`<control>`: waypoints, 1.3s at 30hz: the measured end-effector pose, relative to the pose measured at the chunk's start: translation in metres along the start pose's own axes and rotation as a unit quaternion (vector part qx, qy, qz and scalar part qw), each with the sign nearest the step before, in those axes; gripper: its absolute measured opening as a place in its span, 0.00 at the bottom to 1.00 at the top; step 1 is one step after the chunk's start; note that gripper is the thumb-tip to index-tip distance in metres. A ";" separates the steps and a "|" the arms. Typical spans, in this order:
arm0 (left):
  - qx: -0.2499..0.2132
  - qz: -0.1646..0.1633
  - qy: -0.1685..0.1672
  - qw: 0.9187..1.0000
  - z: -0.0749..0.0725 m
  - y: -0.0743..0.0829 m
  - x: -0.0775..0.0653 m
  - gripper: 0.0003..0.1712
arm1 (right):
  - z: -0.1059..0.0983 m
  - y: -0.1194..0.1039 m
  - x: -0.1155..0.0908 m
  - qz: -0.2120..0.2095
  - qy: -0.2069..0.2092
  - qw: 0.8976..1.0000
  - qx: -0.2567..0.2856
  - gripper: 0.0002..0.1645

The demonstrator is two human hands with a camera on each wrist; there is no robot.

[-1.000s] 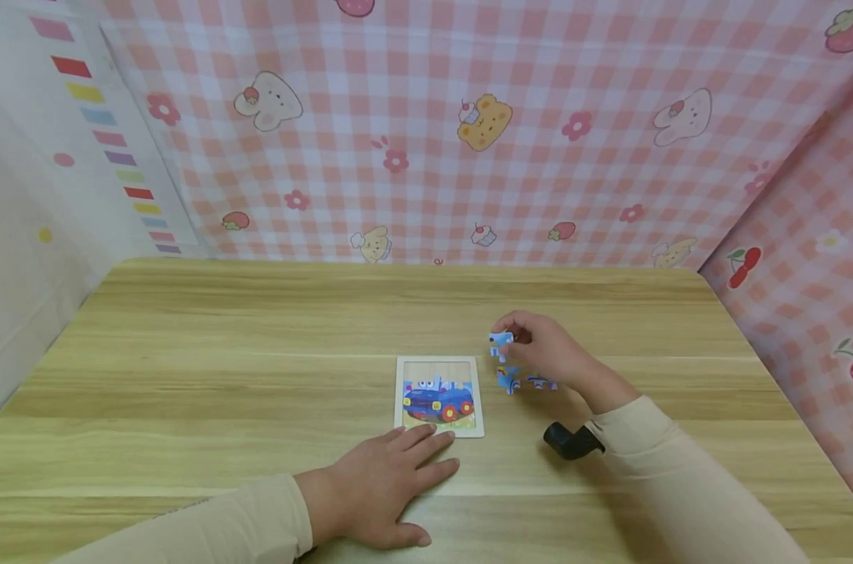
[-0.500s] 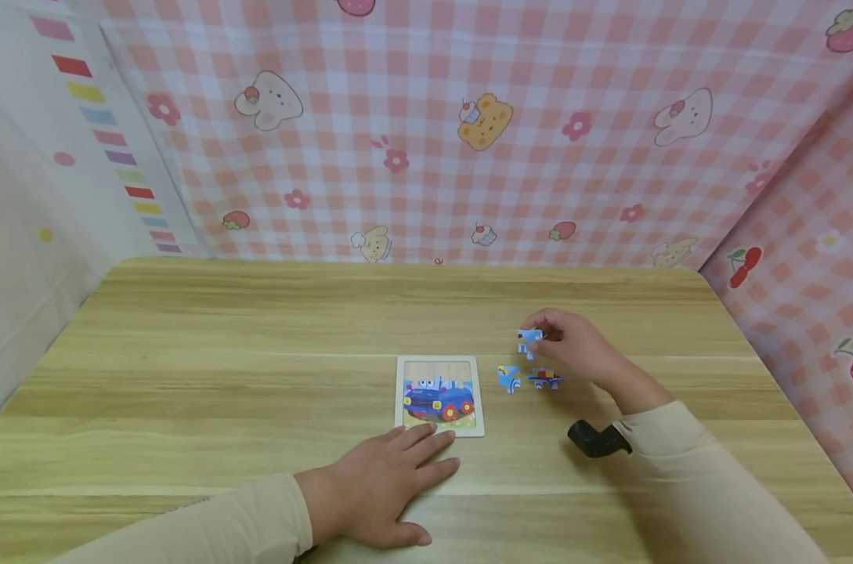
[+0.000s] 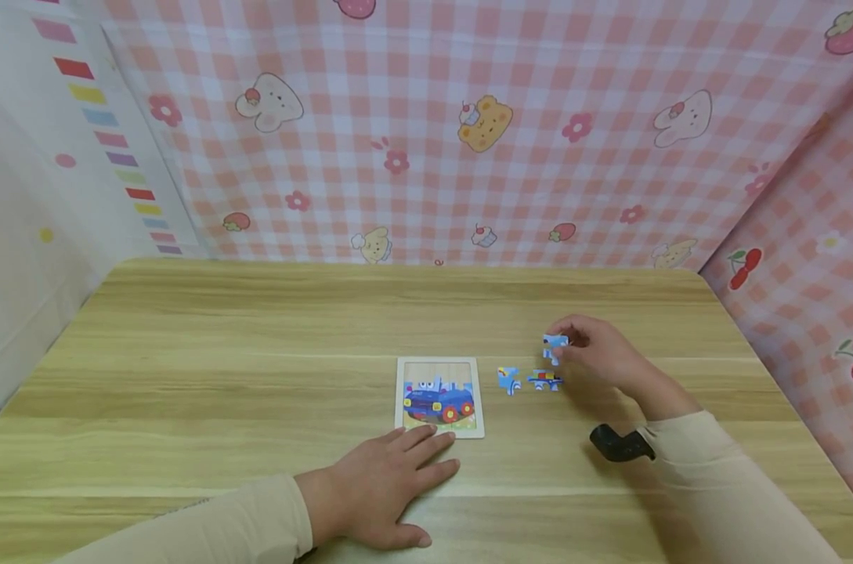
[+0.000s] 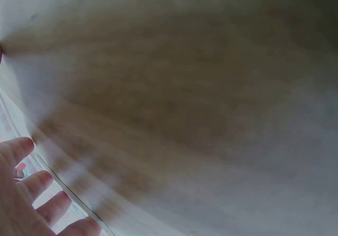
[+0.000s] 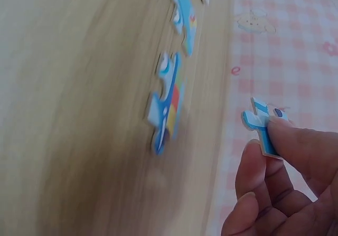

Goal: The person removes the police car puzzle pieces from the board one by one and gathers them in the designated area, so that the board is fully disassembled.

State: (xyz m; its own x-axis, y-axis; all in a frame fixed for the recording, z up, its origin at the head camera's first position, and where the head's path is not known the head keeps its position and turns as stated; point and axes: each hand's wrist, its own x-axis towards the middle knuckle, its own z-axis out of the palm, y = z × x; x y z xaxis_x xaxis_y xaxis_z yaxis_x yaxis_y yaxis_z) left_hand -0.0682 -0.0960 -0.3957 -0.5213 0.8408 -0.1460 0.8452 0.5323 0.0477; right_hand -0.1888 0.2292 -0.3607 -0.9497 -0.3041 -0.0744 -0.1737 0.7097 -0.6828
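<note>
My right hand (image 3: 602, 354) pinches a light-blue jigsaw piece (image 5: 260, 124) between thumb and fingers, held over the table to the right of the puzzle. Two more pieces lie on the wood: a blue one with a yellow mark (image 3: 507, 379) and one with red and yellow patches (image 3: 544, 379). Left of them is a white-framed puzzle board (image 3: 479, 407). Its lower part shows a blue vehicle with eyes, while bare wood shows along the top. My left hand (image 3: 380, 489) lies flat with spread fingers, fingertips at the board's lower edge.
The wood-grain table (image 3: 222, 376) runs back to a pink checked cloth (image 3: 426, 188) with cartoon prints. A similar cloth hangs on the right, a pale one on the left. A black curved piece (image 3: 619, 444) sticks out by the right cuff.
The right hand has moved right with its pinched piece, uncovering the red-and-yellow piece on the table. The left hand and the board have stayed put.
</note>
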 end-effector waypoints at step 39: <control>0.001 0.007 0.019 1.000 0.002 -0.001 0.000 0.44 | -0.008 0.042 -0.020 0.039 -0.074 0.997 -0.004 0.10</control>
State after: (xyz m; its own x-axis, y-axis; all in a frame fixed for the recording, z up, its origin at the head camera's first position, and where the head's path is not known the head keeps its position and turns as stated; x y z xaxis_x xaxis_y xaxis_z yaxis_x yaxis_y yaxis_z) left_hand -0.0683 -0.0968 -0.3978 -0.5129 0.8517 -0.1074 0.8530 0.5197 0.0476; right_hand -0.1787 0.2701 -0.3823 -0.9116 -0.3385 -0.2333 -0.1043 0.7394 -0.6652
